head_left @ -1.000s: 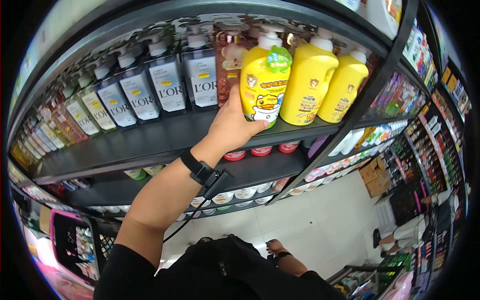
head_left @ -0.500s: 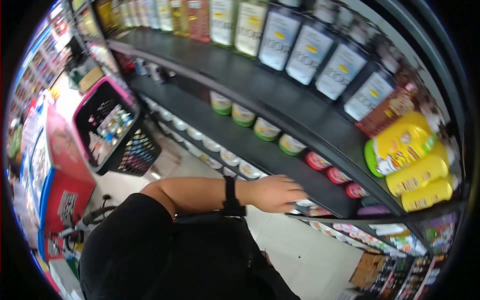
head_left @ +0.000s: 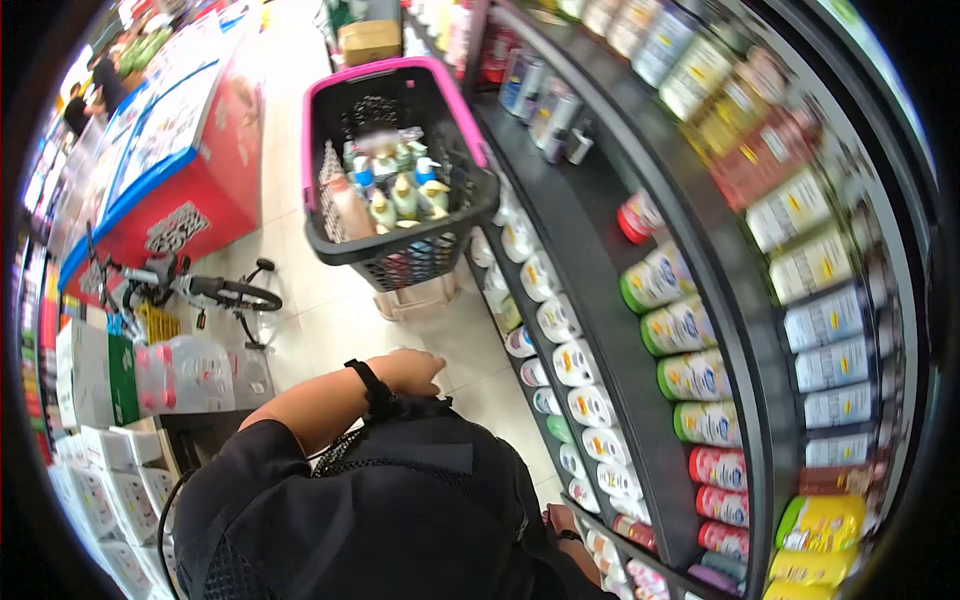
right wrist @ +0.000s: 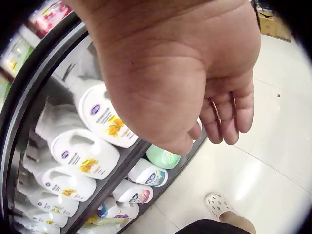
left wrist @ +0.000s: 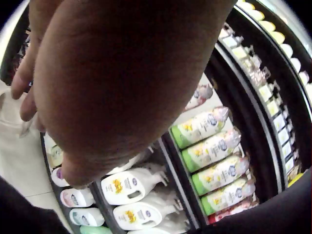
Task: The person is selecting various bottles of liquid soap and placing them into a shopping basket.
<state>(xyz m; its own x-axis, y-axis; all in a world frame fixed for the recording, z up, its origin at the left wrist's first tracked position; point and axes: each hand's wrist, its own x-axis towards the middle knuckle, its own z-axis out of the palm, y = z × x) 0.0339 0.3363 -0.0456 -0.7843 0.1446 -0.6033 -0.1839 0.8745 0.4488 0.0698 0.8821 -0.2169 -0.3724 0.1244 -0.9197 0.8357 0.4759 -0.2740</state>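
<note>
My left hand (head_left: pixel 410 372) is held in front of my body over the aisle floor, with nothing in it. In the left wrist view its fingers (left wrist: pixel 28 87) hang loosely bent. My right hand (right wrist: pixel 180 73) hangs low by the shelves, also holding nothing, its fingers slightly curled. Ahead of the left hand stands a black shopping basket (head_left: pixel 482 200) with a pink rim, several pump bottles (head_left: pixel 404 195) inside. Nearest the right hand are white handled bottles (right wrist: pixel 85 153) on a lower shelf. A yellow duck-print bottle (head_left: pixel 820 523) stands on the upper shelf at the lower right.
Dark shelving (head_left: pixel 690 190) full of bottles runs along the right. The basket rests on a low pale stool (head_left: pixel 425 300). To the left are a small bicycle (head_left: pixel 205 288), a red freezer (head_left: pixel 215 150) with a blue edge, and stacked white packages (head_left: pixel 125 490).
The left hand has let go of the yellow duck-print bottle on the shelf and drawn back toward my body. My view has turned left, bringing the basket to the centre.
</note>
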